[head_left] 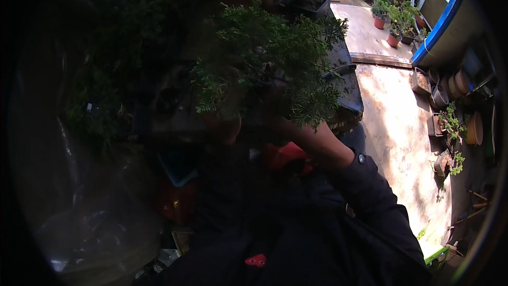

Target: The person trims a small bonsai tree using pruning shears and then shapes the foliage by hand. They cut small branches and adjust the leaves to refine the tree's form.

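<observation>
A bushy conifer with flat, scaly green sprays [270, 35], perhaps a juniper or thuja, fills the upper middle of the head view. Both of my arms reach up beneath its foliage. My left hand [225, 126] is in deep shade at the plant's lower left, and only the wrist area shows. From the right, my right hand [286, 128] goes in under the lower sprays, its fingers covered by leaves. What either hand touches or holds is hidden. Under the plant, a dark work surface [347, 97] with scattered debris shows at its right edge.
A black plastic pot [315, 2] stands behind the plant. Something red [287, 157] lies below my right wrist, and a blue tray-like container [180, 174] is at lower left. Potted plants [380, 14] and planters [420, 81] line the sunlit path [391, 115] beside a blue-edged panel [440, 24].
</observation>
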The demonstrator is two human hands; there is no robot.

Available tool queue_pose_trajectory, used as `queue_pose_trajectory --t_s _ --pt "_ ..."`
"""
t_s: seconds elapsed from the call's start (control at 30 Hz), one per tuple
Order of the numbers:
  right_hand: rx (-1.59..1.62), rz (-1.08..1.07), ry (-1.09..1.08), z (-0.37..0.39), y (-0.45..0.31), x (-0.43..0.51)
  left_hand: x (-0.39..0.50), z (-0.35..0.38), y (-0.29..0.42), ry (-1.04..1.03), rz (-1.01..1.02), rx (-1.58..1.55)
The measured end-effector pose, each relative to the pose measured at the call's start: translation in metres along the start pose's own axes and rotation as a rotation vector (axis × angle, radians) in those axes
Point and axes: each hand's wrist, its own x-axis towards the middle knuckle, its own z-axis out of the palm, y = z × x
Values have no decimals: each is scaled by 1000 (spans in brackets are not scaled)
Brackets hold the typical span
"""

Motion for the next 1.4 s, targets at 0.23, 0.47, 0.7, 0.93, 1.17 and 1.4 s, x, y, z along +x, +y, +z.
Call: queue_pose_trajectory --t_s 0.23,0.47,0.7,0.93,1.17,1.4 --pt "263 8 156 4 -2 -15 37 -18 30 -40 -162 -498" --pt "137 -98 229 9 6 -5 37 -15 32 -36 -293 -813" --pt "-128 -353 315 -25 11 -21 38 -24 38 -37 -435 -901" --pt "-270 -902 728 -55 -67 -28 34 -34 58 114 -119 -475" --pt "-1071 -1113 210 -47 -141 30 26 -43 58 102 78 -278" --pt "-1288 -1018 223 -52 -137 69 34 -35 66 185 154 -523"
